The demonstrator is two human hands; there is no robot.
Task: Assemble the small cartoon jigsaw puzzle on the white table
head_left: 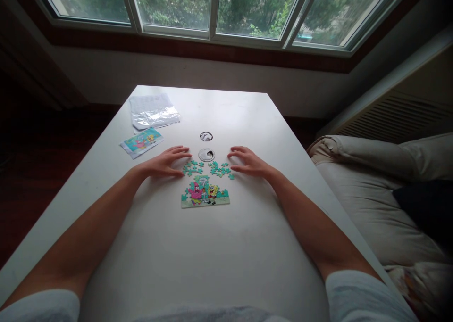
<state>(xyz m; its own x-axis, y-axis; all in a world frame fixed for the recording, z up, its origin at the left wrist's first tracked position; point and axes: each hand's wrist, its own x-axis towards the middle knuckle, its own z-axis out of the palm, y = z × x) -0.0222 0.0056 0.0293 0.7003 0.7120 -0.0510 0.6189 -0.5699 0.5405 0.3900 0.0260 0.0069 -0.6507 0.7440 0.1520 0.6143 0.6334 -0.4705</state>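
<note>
A partly joined jigsaw puzzle (205, 195) with cartoon figures lies on the white table, its straight edge toward me. Loose green puzzle pieces (220, 169) are spread just beyond it in two loose groups. To the left of these pieces, my left hand (166, 161) rests with fingers apart and nothing in them. My right hand (249, 161) is on the other side, fingers spread and also holding nothing. Both hands are beside the loose pieces, with the joined part between and nearer to me.
A small picture sheet (142, 142) with the same figures lies at left, near a clear plastic bag (154, 111) over papers. Two round metal fittings (206, 154) are set in the white table (212, 256). A beige sofa (357, 190) stands to the right.
</note>
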